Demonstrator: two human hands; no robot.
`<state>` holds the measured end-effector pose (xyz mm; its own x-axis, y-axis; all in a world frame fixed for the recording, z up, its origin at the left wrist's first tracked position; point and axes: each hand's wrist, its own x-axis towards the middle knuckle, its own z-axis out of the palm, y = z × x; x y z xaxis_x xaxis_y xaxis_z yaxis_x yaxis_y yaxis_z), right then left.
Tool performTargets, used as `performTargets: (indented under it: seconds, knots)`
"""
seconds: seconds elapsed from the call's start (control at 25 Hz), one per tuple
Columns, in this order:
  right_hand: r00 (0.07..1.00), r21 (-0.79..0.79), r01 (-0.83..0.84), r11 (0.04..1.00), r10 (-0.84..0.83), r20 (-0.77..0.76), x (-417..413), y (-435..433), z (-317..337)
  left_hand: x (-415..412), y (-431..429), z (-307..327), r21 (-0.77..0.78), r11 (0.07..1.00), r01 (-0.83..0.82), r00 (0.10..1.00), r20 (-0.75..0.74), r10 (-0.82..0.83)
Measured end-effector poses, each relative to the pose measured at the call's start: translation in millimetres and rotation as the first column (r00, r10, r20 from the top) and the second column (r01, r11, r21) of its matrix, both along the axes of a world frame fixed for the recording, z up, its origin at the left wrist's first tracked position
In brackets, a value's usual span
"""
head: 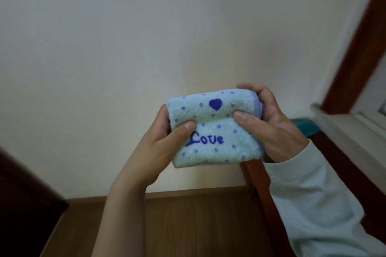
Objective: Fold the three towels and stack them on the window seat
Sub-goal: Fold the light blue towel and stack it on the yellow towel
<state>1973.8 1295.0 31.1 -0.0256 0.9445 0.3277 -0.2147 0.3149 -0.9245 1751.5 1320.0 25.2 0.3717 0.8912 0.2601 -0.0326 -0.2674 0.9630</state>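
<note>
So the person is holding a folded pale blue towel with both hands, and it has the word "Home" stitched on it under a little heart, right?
Not quite. The head view shows the stitched word is "Love", not "Home". The rest holds: the left hand and right hand both grip the folded pale blue towel, with the heart above the word.

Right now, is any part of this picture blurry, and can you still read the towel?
Head view: the towel held by the left hand and right hand is sharp, "Love" legible; the right edge, around the brown frame, is motion-smeared; lighting is dim and even, without glare.
</note>
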Motion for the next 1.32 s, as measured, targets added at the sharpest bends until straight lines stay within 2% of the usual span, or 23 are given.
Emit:
performTargets:
  seconds: [0.2, 0.48, 0.68, 0.8, 0.96, 1.12, 1.32]
  knots:
    - [0.972, 0.034, -0.225, 0.974, 0.226, -0.064, -144, 4, 13, -136, -47, 9, 0.006, 0.956, -0.293, 0.946, 0.145, 0.289]
    - [0.86, 0.056, -0.504, 0.862, 0.507, -0.056, -384, -39, 10, -349, -155, 14, 0.012, 0.769, -0.64, 0.738, 0.29, 0.61]
    - [0.687, 0.043, -0.722, 0.69, 0.723, -0.07, -528, -89, 6, -467, -240, 15, 0.021, 0.638, -0.77, 0.608, 0.325, 0.724]
    - [0.586, 0.046, -0.807, 0.588, 0.809, -0.051, -606, -119, 4, -525, -291, 13, 0.003, 0.514, -0.858, 0.487, 0.324, 0.811]
    - [0.444, 0.069, -0.892, 0.446, 0.895, -0.043, -701, -154, 1, -590, -351, 8, -0.015, 0.33, -0.944, 0.31, 0.308, 0.899]
    - [0.295, 0.074, -0.952, 0.297, 0.955, -0.035, -791, -183, -9, -650, -401, 3, -0.039, 0.193, -0.98, 0.175, 0.277, 0.945]
    - [0.124, 0.08, -0.989, 0.127, 0.992, -0.034, -923, -209, -12, -741, -440, -5, -0.147, 0.031, -0.989, -0.003, 0.221, 0.975]
